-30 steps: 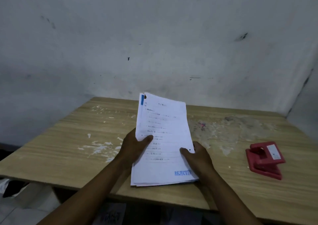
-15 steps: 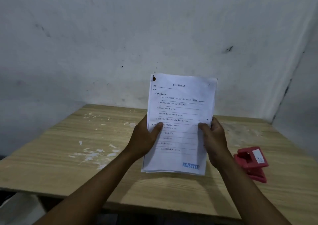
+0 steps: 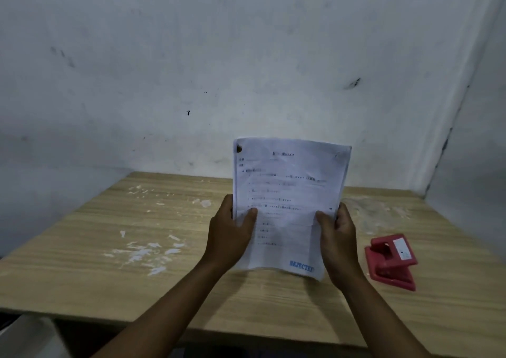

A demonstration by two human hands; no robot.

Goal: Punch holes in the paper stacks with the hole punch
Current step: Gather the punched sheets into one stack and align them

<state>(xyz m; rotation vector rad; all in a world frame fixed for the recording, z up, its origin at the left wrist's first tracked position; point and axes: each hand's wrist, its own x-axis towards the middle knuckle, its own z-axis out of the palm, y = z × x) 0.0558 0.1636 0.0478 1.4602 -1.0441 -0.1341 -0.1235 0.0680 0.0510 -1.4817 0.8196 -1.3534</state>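
A stack of white printed paper [image 3: 287,190] with a blue "REJECTED" stamp at its lower right is held upright above the wooden table [image 3: 137,289]. My left hand [image 3: 228,237] grips the stack's left edge, thumb on the front. My right hand [image 3: 338,240] grips its right edge the same way. The stack's bottom edge hangs just above the tabletop. A red hole punch [image 3: 391,261] lies on the table to the right of my right hand, apart from it.
White paint flecks mark the table's left part [image 3: 145,253] and back right. A grey wall rises right behind the table, with a corner at the right [image 3: 449,144]. The table's front edge runs below my forearms.
The stack was lifted off the table and tipped upright, both hands on its side edges; in the last half second it stayed upright and barely moved.
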